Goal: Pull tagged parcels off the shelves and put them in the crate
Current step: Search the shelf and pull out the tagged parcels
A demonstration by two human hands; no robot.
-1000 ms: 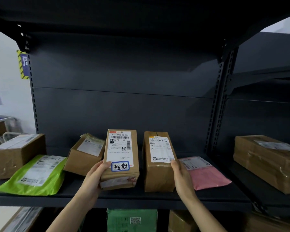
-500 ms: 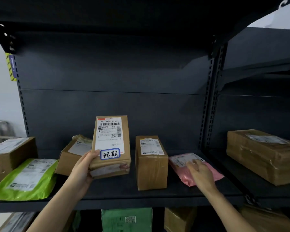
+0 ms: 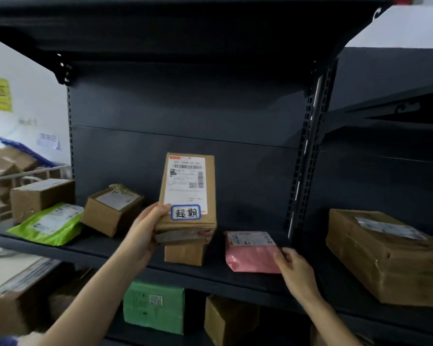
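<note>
My left hand [image 3: 143, 233] grips the near end of a long brown cardboard parcel [image 3: 188, 196] and holds it lifted above the dark shelf [image 3: 135, 255]. The parcel carries a white shipping label and a blue-bordered tag with handwritten characters [image 3: 186, 212]. Behind and below it an untagged brown box [image 3: 184, 253] stands on the shelf, mostly hidden. My right hand [image 3: 295, 268] rests at the right edge of a pink mailer bag [image 3: 250, 255] lying on the shelf, fingers curled at its side. No crate is in view.
On the same shelf lie a green mailer [image 3: 48, 224], a small taped box [image 3: 110, 211], a box at far left [image 3: 40, 196] and a large wrapped box [image 3: 385, 250] in the right bay. A green parcel [image 3: 153, 305] and brown boxes sit on the shelf below.
My left hand has lifted the tagged parcel higher and to the right, in front of the untagged box. My right hand slid to the pink mailer's right edge.
</note>
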